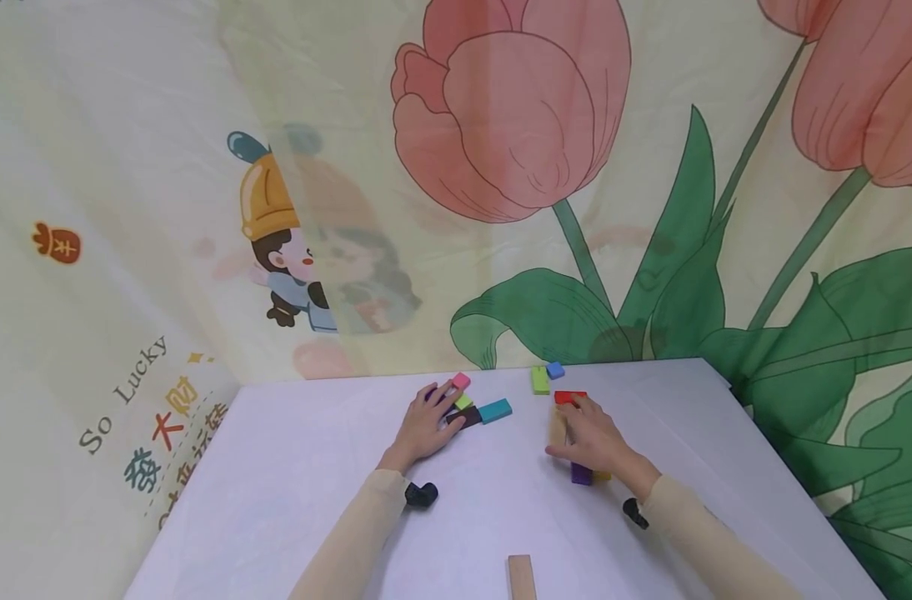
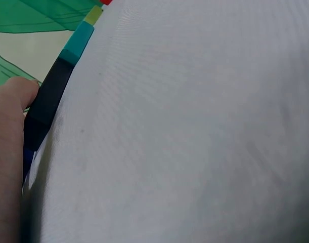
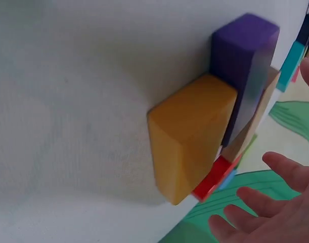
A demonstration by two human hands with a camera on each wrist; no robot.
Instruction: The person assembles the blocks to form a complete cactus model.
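My left hand (image 1: 423, 423) lies spread over a small group of coloured blocks at the back left. Its thumb touches the black block (image 1: 467, 417), which also shows in the left wrist view. A teal block (image 1: 495, 410) adjoins the black one, with a lime block (image 1: 463, 402) and a pink block (image 1: 462, 380) behind. Over a second group hovers my right hand (image 1: 594, 435), fingers apart. Under and around it are a red block (image 1: 570, 397), a plain wooden block (image 1: 557, 427), a purple block (image 3: 245, 45) and a yellow block (image 3: 192, 131). The right palm hides part of them.
Near the table's back edge stand a green block (image 1: 540, 381) and a blue block (image 1: 555, 370). One wooden block (image 1: 522, 577) lies at the front of the white table (image 1: 291, 500). A tulip-printed curtain (image 1: 516, 125) hangs behind.
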